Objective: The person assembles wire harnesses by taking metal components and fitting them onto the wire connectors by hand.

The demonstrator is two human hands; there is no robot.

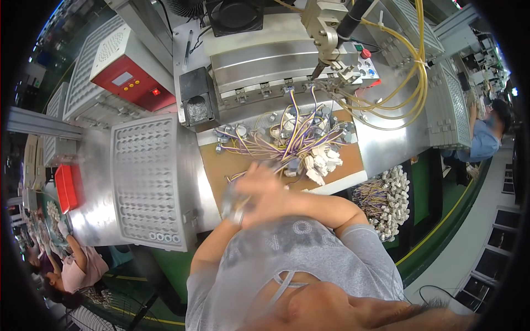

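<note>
My right hand reaches left across my front and overlaps my left hand; motion blur smears the fingers of both. Something grey and shiny shows as a blur at the left hand, and I cannot make out what it is. Just beyond the hands, a bundle of purple, yellow and white wires lies on a brown board. White plug connectors are heaped at its near right side, and small grey round parts sit at the far wire ends. Two wire leads run up to a metal fixture.
A soldering-type head with looped yellow tubes overhangs the fixture. At left stand a grey tray, a red control box and a red bin. More wired connectors hang at right. Other people work on both sides.
</note>
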